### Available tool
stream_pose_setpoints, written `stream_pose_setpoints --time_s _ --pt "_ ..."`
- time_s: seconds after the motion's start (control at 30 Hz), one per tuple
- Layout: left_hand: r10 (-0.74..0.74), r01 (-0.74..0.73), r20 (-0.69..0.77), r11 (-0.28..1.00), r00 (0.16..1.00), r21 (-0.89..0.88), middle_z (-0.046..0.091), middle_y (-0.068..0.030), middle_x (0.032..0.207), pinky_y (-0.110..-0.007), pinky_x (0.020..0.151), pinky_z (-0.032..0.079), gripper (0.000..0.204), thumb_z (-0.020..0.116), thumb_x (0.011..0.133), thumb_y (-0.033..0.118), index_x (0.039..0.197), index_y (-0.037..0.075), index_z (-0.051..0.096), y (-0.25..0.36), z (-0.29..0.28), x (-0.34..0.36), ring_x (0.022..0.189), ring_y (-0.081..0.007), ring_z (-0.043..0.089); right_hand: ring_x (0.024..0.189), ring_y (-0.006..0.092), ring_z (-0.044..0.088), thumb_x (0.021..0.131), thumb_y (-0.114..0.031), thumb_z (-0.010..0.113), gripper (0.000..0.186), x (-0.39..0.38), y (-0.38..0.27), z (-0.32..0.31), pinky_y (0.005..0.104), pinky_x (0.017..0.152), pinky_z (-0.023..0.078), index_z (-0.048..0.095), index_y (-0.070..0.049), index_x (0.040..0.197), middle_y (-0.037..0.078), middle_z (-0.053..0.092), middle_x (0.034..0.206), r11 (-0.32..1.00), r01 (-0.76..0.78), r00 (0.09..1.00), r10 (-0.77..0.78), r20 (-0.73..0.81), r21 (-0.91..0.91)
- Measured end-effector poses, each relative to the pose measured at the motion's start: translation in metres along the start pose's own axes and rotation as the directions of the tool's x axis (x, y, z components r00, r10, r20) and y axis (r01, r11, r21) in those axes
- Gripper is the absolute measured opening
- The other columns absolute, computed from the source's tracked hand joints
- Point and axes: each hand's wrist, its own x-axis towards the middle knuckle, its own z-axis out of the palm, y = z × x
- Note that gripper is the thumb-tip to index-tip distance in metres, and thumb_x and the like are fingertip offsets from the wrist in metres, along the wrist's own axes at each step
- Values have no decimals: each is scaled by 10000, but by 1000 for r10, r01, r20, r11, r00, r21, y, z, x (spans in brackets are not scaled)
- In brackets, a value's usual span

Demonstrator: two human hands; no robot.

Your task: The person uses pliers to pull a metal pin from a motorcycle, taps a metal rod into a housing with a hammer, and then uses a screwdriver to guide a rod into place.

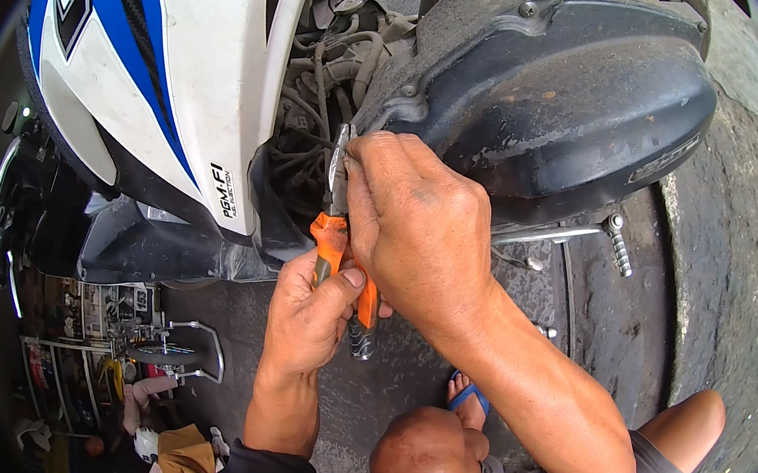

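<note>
My left hand (311,312) is closed around a pair of pliers (330,236) with orange and grey handles. The metal jaws point up, toward the far side, in front of the gap in the motor scooter's body. My right hand (418,213) has its fingers curled in beside the jaws, thumb and forefinger pinched near their tip. Whatever those fingers hold is hidden. Behind the pliers, dusty hoses and cables (320,92) show between the white and blue side panel (205,43) and the black ribbed engine-side cover (578,100).
A crouching person's head (424,463) is close below my right forearm, with a foot in a blue sandal (469,394) nearby. The kick lever (618,243) sticks out below the black cover. At lower left are a metal rack (59,378) and another seated person (149,443).
</note>
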Motion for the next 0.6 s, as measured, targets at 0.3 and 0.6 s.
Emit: stream_pose_setpoints --time_s 0.3,0.6 --pt "-4 4 16 1000 1000 -16 711 -153 957 -288 711 608 287 532 985 99 1176 -106 590 0 0 0 775 -185 722 685 372 704 885 -55 700 77 1 -2 -1 416 583 578 660 -15 936 162 698 846 1000 -20 1000 20 11 5" --pt "-36 35 -86 999 996 -9 704 -127 815 -196 525 447 220 516 973 90 1102 -56 619 -15 5 -4 638 -110 646 645 390 680 892 -73 677 96 9 -7 -10 451 569 548 618 -8 851 181 661 734 997 -37 994 44 97 -70"
